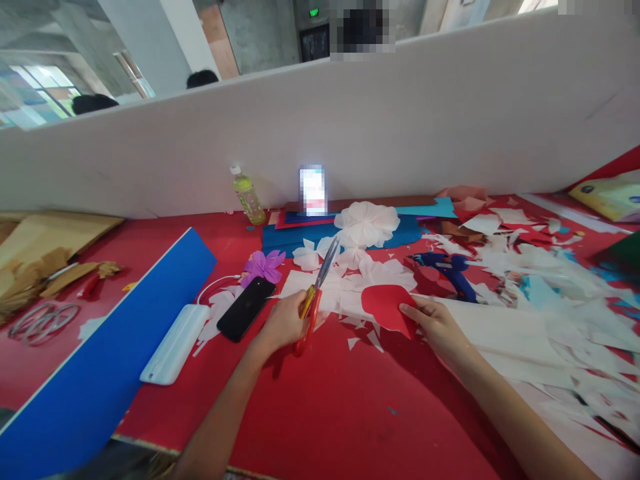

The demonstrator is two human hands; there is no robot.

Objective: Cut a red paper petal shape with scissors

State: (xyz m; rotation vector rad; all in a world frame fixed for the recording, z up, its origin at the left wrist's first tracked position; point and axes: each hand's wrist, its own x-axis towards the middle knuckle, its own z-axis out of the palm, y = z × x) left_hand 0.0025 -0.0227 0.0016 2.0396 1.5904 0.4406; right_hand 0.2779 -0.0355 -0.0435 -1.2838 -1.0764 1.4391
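My left hand (285, 323) is closed round the orange-handled scissors (316, 288), whose blades point up and away, slightly apart. My right hand (434, 321) pinches a folded, rounded piece of red paper (387, 305) by its right edge, just above the red table (320, 400). The scissors sit a little left of the red piece and do not touch it. White cut paper shapes (350, 287) lie under and behind both.
A black phone (246, 308) and a white power bank (175, 343) lie left of my left hand. A blue board (110, 347) runs along the left. A blue glue gun (450, 270), purple paper flower (264, 265), white paper flower (367, 225), bottle (247, 195) and scrap heap (560, 287) stand behind.
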